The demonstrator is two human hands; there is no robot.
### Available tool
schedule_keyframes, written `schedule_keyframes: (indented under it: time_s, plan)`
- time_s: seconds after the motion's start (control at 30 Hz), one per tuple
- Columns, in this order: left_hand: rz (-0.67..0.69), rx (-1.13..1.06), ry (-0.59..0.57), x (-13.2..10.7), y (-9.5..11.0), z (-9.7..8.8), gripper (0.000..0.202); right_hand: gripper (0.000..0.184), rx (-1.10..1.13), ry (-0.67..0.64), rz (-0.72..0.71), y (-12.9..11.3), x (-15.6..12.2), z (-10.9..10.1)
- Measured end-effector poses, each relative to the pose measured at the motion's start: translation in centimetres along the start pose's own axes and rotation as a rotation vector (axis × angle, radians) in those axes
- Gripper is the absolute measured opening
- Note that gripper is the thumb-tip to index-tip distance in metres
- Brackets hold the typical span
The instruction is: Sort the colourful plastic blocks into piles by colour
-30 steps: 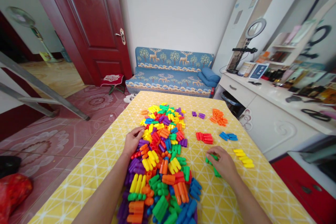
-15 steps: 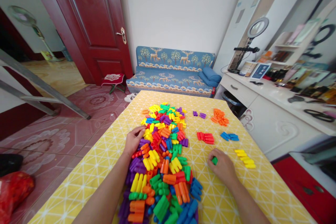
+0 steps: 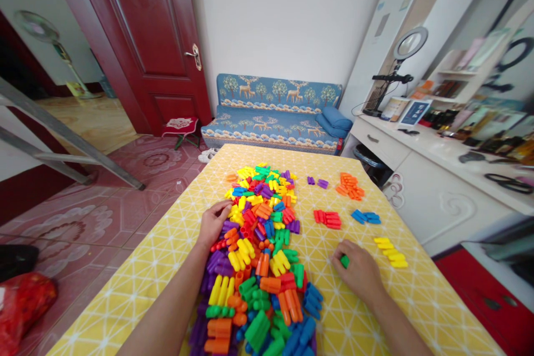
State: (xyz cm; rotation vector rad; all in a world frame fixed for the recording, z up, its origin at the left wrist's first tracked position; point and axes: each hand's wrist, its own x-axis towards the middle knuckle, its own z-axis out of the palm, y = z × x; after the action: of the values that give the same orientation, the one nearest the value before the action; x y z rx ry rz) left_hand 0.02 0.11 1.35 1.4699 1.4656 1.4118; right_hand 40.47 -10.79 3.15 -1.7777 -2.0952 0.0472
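Note:
A long heap of plastic building blocks (image 3: 263,208), shaped like joined tubes in several colours, runs down the middle of the table. At its left edge rests my left hand (image 3: 213,223), fingers curled and tips bunched against yellow and red pieces; what they hold, if anything, is hidden. On the right side, my right hand (image 3: 359,267) is closed low over the tablecloth around a green block (image 3: 344,261), which shows only in part between thumb and fingers. Yellow blocks (image 3: 391,252) lie in a row just right of this hand.
Sorted groups lie beyond my right hand: red blocks (image 3: 327,218), blue blocks (image 3: 366,216), orange blocks (image 3: 350,186) and purple blocks (image 3: 322,183). A yellow patterned cloth (image 3: 167,267) covers the table. Behind it stands a blue sofa (image 3: 271,117); a white dresser (image 3: 438,178) is at the right.
My right hand has shifted very slightly right and nearer, the green block still in it. My left hand stays in place at the heap.

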Motion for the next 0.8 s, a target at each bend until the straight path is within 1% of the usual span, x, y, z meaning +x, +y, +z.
schedule_keyframes:
  time_s: [0.07,0.13,0.2,0.3,0.37,0.43,0.5,0.57,0.63,0.7,0.8]
  plan:
    - [0.003,0.005,0.001,0.0,-0.1,0.0,0.04,0.018,-0.016,-0.025,-0.001,-0.2,-0.2,-0.5]
    - [0.005,0.007,0.007,0.1,-0.2,0.0,0.04,0.019,-0.014,-0.02,-0.008,-0.6,-0.3,-1.0]
    - [0.008,0.005,0.006,0.1,-0.4,0.0,0.04,0.022,0.005,0.015,-0.024,-1.2,-0.2,-1.5]
    - [0.016,0.002,-0.003,0.2,-0.5,0.0,0.039,0.026,0.088,0.065,-0.056,-2.9,0.4,-1.6]
    - [0.019,0.0,-0.006,0.2,-0.5,0.0,0.038,0.022,0.211,0.045,-0.081,-4.4,1.3,-1.1]
    - [0.016,0.002,-0.004,0.1,-0.4,0.0,0.039,0.019,0.355,-0.015,-0.111,-5.8,2.4,-0.1]
    - [0.011,0.003,-0.002,0.1,-0.3,0.0,0.039,0.031,0.453,-0.09,-0.142,-6.9,3.7,1.2]
    - [0.01,0.001,-0.003,0.1,-0.2,0.0,0.04,0.042,0.474,-0.147,-0.157,-7.6,4.8,2.4]
    - [0.007,0.001,-0.003,0.1,-0.1,0.0,0.039,0.048,0.452,-0.177,-0.153,-8.2,5.5,3.3]
    - [0.004,0.001,0.0,0.0,0.0,0.0,0.039,0.05,0.421,-0.192,-0.156,-8.6,5.9,3.7]
    - [0.009,0.001,0.002,0.0,0.0,0.0,0.04,0.051,0.389,-0.229,-0.173,-9.1,6.2,3.5]
